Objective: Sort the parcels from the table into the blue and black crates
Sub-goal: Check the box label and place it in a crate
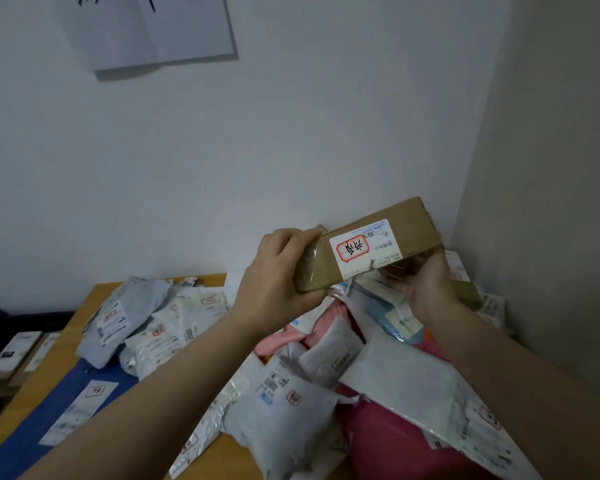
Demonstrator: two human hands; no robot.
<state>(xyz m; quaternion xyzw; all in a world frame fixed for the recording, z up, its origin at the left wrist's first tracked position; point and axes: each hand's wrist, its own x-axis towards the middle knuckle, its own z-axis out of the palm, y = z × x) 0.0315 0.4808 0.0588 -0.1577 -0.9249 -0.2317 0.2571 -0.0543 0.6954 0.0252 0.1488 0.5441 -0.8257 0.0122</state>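
- Both hands hold one brown box (368, 247) up in the air, above the pile of bags (291, 358) on the worktop (84, 306).
- The left hand (274, 282) has its grip wrapped around the box's left end. The right hand (423, 282) cups the box from under its right end.
- The box is tilted, with its right end higher. Its white label (364, 247) with a red stamp faces the camera, so I think the person is reading it to pick a crate.
- No crate shows clearly. There is a dark shape to the left of the box, low down past the worktop edge, but I cannot tell what it is.
- What could go wrong: the tape on the box looks shiny and smooth, so the box could slip out and fall on the bags.
- The stamp could be read wrong, and then the box would go in the wrong crate.
- Bags lie close to the worktop edge. An arm swinging low could knock one off.
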